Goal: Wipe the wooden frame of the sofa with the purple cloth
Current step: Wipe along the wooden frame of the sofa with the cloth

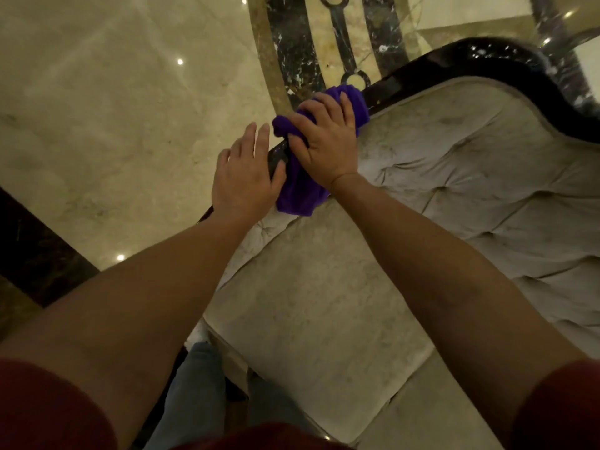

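floor (97, 108): polished beige marble, dark inlaid bands; bears the sofa (454, 177)
sofa: tufted pale upholstery, glossy dark frame (487, 56)

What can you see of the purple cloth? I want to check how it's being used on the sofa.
The purple cloth is a soft, plush-looking fabric, bunched rather than spread flat. It is draped over the dark glossy wooden frame along the sofa's top edge, with one end hanging down toward the pale tufted upholstery. The right hand presses on it with fingers curled into its folds. The left hand lies beside it on the frame, thumb against its edge.
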Motion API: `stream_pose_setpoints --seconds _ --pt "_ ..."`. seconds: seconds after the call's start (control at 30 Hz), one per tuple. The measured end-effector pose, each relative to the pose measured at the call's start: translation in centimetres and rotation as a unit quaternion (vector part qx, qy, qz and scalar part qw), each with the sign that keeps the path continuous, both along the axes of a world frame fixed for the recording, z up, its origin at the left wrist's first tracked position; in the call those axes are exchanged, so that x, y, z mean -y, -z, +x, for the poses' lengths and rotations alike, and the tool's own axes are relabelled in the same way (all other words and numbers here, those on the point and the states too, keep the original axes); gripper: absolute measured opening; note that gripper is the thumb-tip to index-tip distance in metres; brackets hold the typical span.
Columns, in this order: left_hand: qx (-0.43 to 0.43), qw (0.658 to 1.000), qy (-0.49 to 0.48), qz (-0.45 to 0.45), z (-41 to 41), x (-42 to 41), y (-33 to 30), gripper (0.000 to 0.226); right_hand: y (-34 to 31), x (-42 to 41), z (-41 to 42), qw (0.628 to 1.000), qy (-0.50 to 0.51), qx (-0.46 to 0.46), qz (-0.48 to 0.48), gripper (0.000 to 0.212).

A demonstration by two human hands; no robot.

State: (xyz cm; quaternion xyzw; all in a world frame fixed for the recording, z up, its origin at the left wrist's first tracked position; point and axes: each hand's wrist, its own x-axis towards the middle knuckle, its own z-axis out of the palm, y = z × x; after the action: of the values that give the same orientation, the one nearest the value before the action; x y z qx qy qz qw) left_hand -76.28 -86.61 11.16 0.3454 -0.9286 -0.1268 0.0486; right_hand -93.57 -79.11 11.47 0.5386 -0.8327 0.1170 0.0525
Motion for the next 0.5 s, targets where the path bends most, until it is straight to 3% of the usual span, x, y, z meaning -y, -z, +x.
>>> stream_pose_setpoints --seconds 0.37,0.5 --pt "0.055 0.998 0.022 0.001 0.1 -0.1 -0.7 0.065 -2.9 -1.5 -7.0 0.994 0.038 -0.041 0.097 0.043" --pt "0.056 0.997 0.032 0.036 0.1 0.3 -0.9 0.061 -3.8 0.7 -4.5 0.988 0.093 0.006 0.123 0.039"
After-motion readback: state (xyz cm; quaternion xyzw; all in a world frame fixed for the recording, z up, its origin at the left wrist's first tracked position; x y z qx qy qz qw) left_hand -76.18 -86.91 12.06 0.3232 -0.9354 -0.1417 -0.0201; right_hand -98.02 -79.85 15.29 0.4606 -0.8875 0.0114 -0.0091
